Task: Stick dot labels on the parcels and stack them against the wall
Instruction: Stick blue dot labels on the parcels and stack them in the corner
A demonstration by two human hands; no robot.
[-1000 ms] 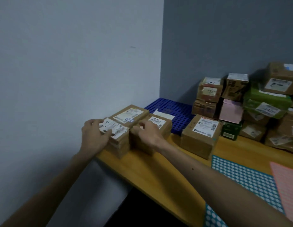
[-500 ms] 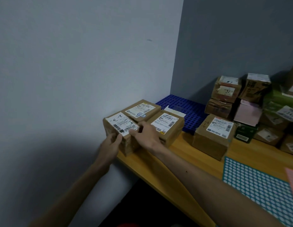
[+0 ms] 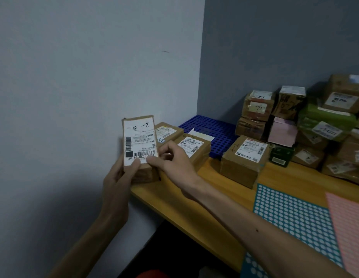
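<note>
The parcel (image 3: 139, 137) is held up on end over the left end of the counter (image 3: 204, 197), close beside the pale wall (image 3: 94, 77), with its white shipping label (image 3: 139, 146) facing the camera. The left hand (image 3: 118, 177) wraps its lower left side, thumb on the barcode. The right hand (image 3: 172, 163) pinches the lower right corner with curled fingers. Just behind, 2 flat parcels (image 3: 192, 146) lie by the wall. Farther right are a single box (image 3: 244, 157), a blue grid mat (image 3: 210, 127) and a heap of parcels (image 3: 314, 127). The sheet of dot labels (image 3: 294, 213) lies well apart from both hands, beside a pink sheet (image 3: 351, 227).

No dot shows on this face (the others are hidden), so labelling seems to be pending. The right hand would need to let go and fetch 1 dot before stacking.
</note>
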